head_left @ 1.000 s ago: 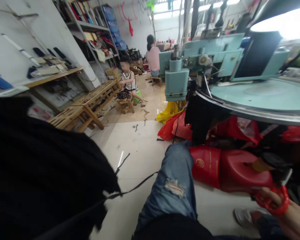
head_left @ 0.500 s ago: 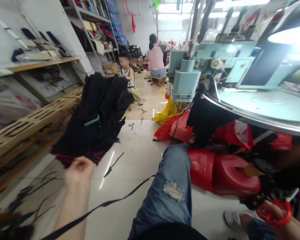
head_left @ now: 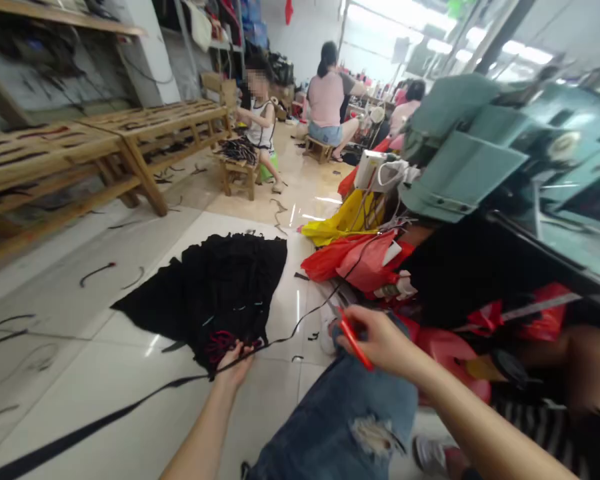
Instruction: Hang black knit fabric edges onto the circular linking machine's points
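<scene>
This is a busy work room with a shiny tile floor (head_left: 100, 407). Long wooden benches (head_left: 150, 120) stand at the back on the left, and thin black strips lie on the floor near them. One person in a pink top (head_left: 327, 100) sits on a low stool far away. Another person (head_left: 260, 117) sits on a small wooden stool near the benches. On the right is a big green-blue sewing machine (head_left: 460, 153), with red bags (head_left: 360, 260) and a yellow bag (head_left: 340, 223) beside it.

A pile of black cloth (head_left: 230, 293) lies flat on the floor in front of the knees. The left hand (head_left: 235, 367) is at the near edge of the pile. Its fingers (head_left: 240, 353) curl shut on the edge of the cloth, right next to a bunch of dark pink threads (head_left: 221, 347). A long black strip (head_left: 105, 413) runs along the floor, passes that hand and goes up to the red bags. The right hand (head_left: 375, 340) is well apart from the cloth, above the ripped blue jeans (head_left: 365, 427). Its fingers pinch red scissors (head_left: 355, 343) in a narrow grip.
</scene>
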Tool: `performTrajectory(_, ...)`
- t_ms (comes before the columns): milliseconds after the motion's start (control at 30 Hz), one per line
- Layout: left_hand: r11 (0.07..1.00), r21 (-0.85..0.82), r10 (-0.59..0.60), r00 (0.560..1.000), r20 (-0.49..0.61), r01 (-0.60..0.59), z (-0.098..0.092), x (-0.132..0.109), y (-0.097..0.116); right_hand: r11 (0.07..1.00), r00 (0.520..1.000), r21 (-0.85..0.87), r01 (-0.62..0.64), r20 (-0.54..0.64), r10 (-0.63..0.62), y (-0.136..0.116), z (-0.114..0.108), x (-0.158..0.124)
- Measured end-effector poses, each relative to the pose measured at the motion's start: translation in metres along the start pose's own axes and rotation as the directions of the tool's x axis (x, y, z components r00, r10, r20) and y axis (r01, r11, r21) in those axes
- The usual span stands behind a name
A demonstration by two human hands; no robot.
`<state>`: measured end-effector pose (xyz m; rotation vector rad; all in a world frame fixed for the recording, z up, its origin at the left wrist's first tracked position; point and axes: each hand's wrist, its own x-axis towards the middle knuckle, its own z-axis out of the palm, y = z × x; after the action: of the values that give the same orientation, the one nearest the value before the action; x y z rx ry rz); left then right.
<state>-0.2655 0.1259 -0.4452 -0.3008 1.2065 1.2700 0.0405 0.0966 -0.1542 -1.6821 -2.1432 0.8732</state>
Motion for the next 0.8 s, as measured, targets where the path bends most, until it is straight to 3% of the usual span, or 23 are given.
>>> performTrajectory(33,1.000,-0.020,-0.006,1.000,0.025,0.006,-0.006,0.003,-0.001,0.981,0.998,-0.192,0.038,0.048,-0.029,-0.012,0.013,0.037)
performTrajectory(100,0.998,-0.056,-0.018,0.996,0.082,0.022,-0.016,0.006,-0.004,0.845,0.978,-0.522,0.116,0.209,-0.005,-0.029,0.048,0.102)
performTrajectory(167,0.996,-0.081,-0.031,0.989,0.142,0.043,-0.022,0.007,-0.005,0.802,0.942,-0.564,0.197,0.336,0.005,-0.035,0.090,0.145)
performTrajectory(233,0.994,-0.091,-0.044,0.977,0.207,0.064,-0.027,0.009,-0.003,0.785,0.894,-0.559,0.268,0.449,0.014,-0.034,0.130,0.166)
performTrajectory(333,0.993,-0.073,-0.070,0.955,0.288,0.095,-0.032,0.012,0.002,0.768,0.837,-0.553,0.323,0.545,0.040,-0.026,0.175,0.168)
performTrajectory(433,0.993,-0.016,-0.105,0.937,0.333,0.117,-0.035,0.015,0.005,0.763,0.825,-0.561,0.322,0.562,0.065,-0.020,0.200,0.162)
performTrajectory(633,0.982,0.123,-0.180,0.909,0.376,0.144,-0.033,0.017,0.007,0.756,0.818,-0.590,0.284,0.560,0.129,-0.018,0.228,0.170)
performTrajectory(800,0.976,0.170,-0.188,0.914,0.360,0.134,-0.034,0.019,0.007,0.765,0.795,-0.561,0.316,0.597,0.109,-0.018,0.241,0.178)
